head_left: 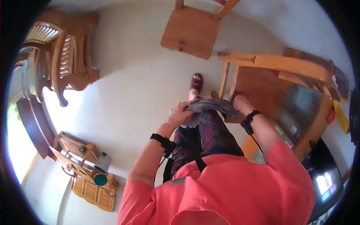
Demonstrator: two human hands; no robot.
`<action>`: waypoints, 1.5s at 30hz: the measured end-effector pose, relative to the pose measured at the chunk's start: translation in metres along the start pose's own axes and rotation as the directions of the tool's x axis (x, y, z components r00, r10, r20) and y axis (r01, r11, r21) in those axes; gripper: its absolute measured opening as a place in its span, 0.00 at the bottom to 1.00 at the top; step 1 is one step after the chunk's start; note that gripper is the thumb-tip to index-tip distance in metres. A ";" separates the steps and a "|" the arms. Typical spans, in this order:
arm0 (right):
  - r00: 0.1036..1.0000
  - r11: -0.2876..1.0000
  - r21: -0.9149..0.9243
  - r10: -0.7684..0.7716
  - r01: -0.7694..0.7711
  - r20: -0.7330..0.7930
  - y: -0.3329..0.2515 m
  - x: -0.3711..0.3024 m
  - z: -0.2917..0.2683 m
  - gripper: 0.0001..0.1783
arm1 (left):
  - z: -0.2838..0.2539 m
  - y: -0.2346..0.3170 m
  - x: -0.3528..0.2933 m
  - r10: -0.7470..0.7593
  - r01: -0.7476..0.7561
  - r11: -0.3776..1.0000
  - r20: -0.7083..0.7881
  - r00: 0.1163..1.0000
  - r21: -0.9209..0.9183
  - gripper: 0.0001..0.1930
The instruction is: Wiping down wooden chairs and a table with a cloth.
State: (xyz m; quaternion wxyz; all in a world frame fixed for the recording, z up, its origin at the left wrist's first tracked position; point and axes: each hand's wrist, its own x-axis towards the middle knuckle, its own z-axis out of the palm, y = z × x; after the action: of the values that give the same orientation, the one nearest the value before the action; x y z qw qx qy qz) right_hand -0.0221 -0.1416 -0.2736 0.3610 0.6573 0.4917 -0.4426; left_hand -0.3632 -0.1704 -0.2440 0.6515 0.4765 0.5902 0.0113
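Coral shirt (232, 187), grey cloth (215, 105), long axis sideways, left fingers (184, 106) to right fingers (237, 101)

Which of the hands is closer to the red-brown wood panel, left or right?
Right. The right hand overlaps the red-brown wood panel in view; the left hand is farther off, at the grey cloth's other end.

Left hand (182, 113) curled, right hand (241, 104) apart

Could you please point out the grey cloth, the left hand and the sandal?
Grey cloth (214, 105), head view: its folded middle.
Left hand (182, 113), head view: its back.
Sandal (196, 83), head view: its strap.
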 end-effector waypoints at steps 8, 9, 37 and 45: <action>0.856 0.875 0.209 -0.334 0.438 -0.394 -0.054 0.044 -0.068 0.18 | -0.087 0.086 0.086 -0.088 0.086 0.996 -0.072 0.994 -0.031 0.22; 0.836 0.864 0.228 -0.317 0.449 -0.448 -0.070 0.051 -0.082 0.19 | -0.098 0.089 0.101 -0.037 0.040 0.999 -0.121 0.992 0.025 0.22; 0.749 0.959 0.259 0.085 0.117 -0.657 -0.200 0.263 -0.248 0.36 | -0.162 0.072 0.325 0.356 -0.269 0.272 0.163 0.920 0.924 0.54; 0.854 0.955 0.273 0.047 0.113 -0.519 -0.214 0.217 -0.187 0.42 | -0.172 0.064 0.324 0.354 -0.289 0.313 0.171 0.919 0.904 0.56</action>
State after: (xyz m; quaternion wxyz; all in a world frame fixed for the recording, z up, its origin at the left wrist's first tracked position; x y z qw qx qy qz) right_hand -0.1592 0.1536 -0.4201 0.1054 0.7898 0.5108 -0.3229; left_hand -0.3640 0.1558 -0.4231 0.2453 0.8620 0.4087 -0.1726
